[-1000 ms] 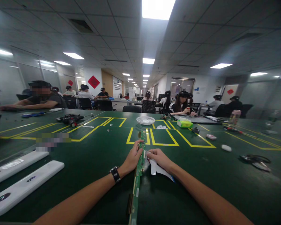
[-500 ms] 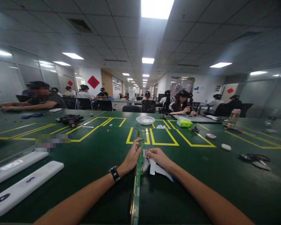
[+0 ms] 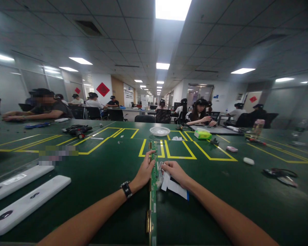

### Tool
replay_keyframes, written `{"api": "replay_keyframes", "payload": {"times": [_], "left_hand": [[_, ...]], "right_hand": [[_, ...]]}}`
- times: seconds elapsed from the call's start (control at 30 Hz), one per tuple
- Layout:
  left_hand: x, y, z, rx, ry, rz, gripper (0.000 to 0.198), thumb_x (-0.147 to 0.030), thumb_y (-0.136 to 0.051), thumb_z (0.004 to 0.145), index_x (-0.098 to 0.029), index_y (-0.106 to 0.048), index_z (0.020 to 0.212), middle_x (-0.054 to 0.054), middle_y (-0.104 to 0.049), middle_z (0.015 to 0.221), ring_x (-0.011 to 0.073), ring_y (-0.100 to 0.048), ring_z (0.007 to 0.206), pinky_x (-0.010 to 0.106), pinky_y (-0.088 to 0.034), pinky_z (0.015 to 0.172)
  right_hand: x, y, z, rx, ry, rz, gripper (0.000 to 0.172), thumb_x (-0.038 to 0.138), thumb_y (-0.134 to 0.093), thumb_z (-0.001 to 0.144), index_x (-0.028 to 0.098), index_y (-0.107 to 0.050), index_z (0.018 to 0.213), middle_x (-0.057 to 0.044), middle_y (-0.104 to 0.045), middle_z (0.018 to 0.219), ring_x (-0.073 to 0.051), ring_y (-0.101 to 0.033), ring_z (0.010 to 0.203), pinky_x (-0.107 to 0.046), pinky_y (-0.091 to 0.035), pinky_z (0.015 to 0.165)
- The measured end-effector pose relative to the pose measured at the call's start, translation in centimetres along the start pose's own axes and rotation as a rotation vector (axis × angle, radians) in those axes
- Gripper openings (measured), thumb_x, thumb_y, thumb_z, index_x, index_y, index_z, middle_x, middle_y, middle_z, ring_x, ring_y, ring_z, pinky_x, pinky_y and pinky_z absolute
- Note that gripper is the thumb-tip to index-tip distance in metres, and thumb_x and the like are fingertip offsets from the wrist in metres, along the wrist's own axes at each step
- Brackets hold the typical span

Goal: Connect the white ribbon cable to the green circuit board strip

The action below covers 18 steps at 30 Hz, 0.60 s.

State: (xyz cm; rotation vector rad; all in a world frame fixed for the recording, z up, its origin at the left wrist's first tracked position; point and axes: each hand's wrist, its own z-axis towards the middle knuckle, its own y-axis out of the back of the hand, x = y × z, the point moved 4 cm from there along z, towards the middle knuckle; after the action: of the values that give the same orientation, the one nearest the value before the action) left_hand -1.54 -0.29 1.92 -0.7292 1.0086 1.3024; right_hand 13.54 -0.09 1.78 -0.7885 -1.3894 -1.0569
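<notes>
A long, narrow green circuit board (image 3: 153, 201) with gold-coloured strips along its left edge points away from me over the table. My left hand (image 3: 145, 168) grips its far part from the left, fingers bent over the edge. On the board's other side my right hand (image 3: 175, 172) pinches the end of a white flat ribbon cable (image 3: 178, 190). That cable is folded and hangs below the hand, with a blue tip. Some clear film (image 3: 159, 181) lies between the cable and the board. Whether the cable end touches the board I cannot tell.
White numbered bars (image 3: 33, 205) lie at the left. Beyond the board stands a white round basket (image 3: 159, 131); a green packet (image 3: 202, 134) is right of it. A white case (image 3: 248, 161) and dark cables (image 3: 279, 173) lie rightward. Co-workers sit across the table.
The board's near end has swung slightly right. My right hand has shifted a little with the ribbon cable, whose hanging part has turned. My left hand keeps its hold.
</notes>
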Motion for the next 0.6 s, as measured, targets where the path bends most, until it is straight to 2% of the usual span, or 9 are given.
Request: {"api": "replay_keyframes", "payload": {"times": [0.3, 0.6], "left_hand": [[0.21, -0.11, -0.12, 0.091, -0.002, -0.026, 0.046, -0.034, -0.046, 0.091, -0.024, -0.035, 0.134, -0.001, -0.053, 0.08, 0.0143, -0.054, 0.067, 0.028, -0.047, 0.067], [0.11, -0.01, 0.11, 0.056, 0.016, -0.073, 0.047, -0.035, -0.046, 0.092, -0.022, -0.033, 0.135, -0.001, -0.056, 0.079, 0.0136, -0.056, 0.065, 0.026, -0.047, 0.064]], "right_hand": [[0.45, -0.05, -0.53, 0.066, -0.048, -0.053, 0.03, 0.042, -0.062, 0.078, 0.015, -0.056, 0.065, 0.005, -0.05, 0.053, -0.007, -0.04, 0.046, -0.02, -0.027, 0.046], [0.36, 0.06, -0.17, 0.024, -0.017, -0.019, 0.03, 0.043, -0.063, 0.077, 0.016, -0.056, 0.066, 0.005, -0.052, 0.056, -0.007, -0.042, 0.049, -0.019, -0.03, 0.048]]}}
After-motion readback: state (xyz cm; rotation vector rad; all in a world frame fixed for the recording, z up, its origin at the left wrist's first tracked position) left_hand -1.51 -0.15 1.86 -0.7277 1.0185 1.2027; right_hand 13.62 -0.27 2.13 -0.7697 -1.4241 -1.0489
